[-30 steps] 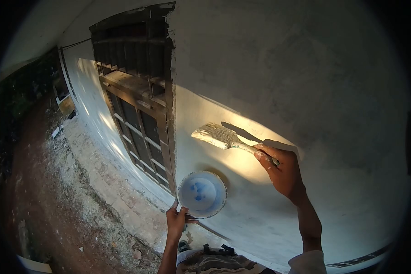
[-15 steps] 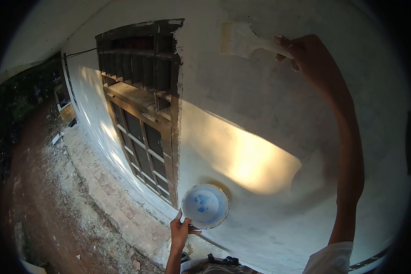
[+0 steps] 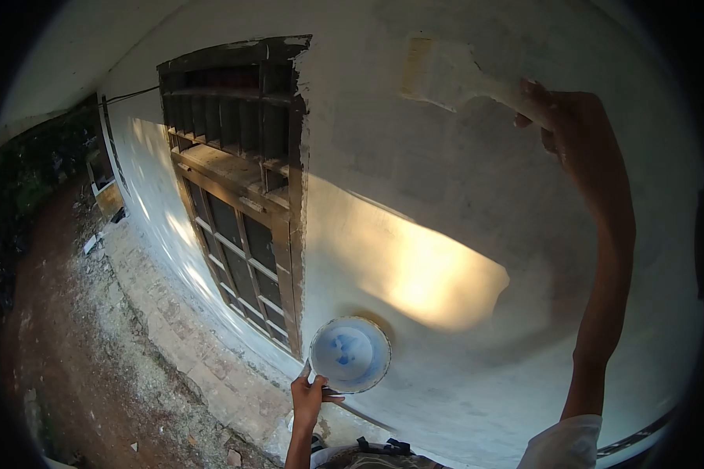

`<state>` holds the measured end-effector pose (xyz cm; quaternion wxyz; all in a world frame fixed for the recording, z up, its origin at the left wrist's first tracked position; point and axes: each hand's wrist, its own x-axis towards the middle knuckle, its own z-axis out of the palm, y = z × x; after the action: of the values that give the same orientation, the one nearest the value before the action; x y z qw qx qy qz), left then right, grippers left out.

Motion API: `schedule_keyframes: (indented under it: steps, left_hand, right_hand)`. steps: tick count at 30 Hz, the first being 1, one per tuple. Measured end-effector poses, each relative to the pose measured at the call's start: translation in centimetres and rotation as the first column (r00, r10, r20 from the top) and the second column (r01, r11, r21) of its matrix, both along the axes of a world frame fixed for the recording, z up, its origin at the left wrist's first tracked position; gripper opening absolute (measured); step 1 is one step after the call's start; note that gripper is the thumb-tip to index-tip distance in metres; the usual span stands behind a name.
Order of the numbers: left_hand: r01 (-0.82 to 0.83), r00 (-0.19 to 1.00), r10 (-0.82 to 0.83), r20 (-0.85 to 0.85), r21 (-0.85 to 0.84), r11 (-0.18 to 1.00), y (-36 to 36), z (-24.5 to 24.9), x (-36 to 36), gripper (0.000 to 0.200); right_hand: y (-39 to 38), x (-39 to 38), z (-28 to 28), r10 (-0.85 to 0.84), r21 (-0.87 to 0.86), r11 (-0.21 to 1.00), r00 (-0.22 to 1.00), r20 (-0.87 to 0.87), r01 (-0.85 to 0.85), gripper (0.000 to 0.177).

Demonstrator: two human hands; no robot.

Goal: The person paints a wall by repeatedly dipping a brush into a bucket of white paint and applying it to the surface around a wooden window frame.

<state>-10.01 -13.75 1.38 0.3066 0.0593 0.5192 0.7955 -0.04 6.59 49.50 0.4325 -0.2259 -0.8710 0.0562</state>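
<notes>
My right hand [image 3: 559, 117] is raised high on the right, its fingers wrapped round the handle of a wide paintbrush [image 3: 454, 78]. The brush is coated in whitish paint, and its yellowish bristles point left against the upper wall [image 3: 446, 164]. Low in the middle, my left hand [image 3: 308, 397] grips the rim of a round paint bucket [image 3: 350, 356], thumb over the edge. Inside the bucket is pale paint with blue streaks. Grey, patchy paint shows on the wall around the brush.
Left of the bucket stands a wooden window [image 3: 238, 203] with slats above and panes below. A sunlit patch [image 3: 422, 273] falls across the wall. Along the wall's foot runs a rough ledge [image 3: 188, 336], beside a dirt path [image 3: 55, 313] with rubble.
My right hand has moved the brush to the right along the upper wall. The left hand and the bucket have stayed nearly in place.
</notes>
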Motion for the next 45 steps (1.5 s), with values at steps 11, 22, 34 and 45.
schedule_keyframes:
  steps: [11,22,34,45]
  left_hand:
    - [0.030,0.999,-0.030,0.015,-0.014,0.999,-0.2,-0.5,0.2,0.047]
    - [0.012,0.999,-0.013,0.037,0.009,1.000,-0.2,0.3,0.4,0.051]
    - [0.049,0.999,-0.049,0.020,-0.019,0.999,-0.6,0.8,0.4,0.054]
    - [0.051,0.998,-0.051,0.024,-0.009,0.999,-0.3,0.5,0.5,0.052]
  right_hand:
    - [3.4,-0.1,-1.0,0.038,-0.031,0.999,0.999,-0.036,-0.039,0.046]
    - [2.0,-0.4,-1.4,0.065,0.031,0.997,0.996,-0.066,-0.064,0.048]
    - [3.1,5.6,-1.0,-0.072,0.026,0.997,0.990,-0.119,0.076,0.051]
    - [3.1,5.7,-1.1,-0.178,0.021,0.984,0.984,-0.007,0.178,0.047]
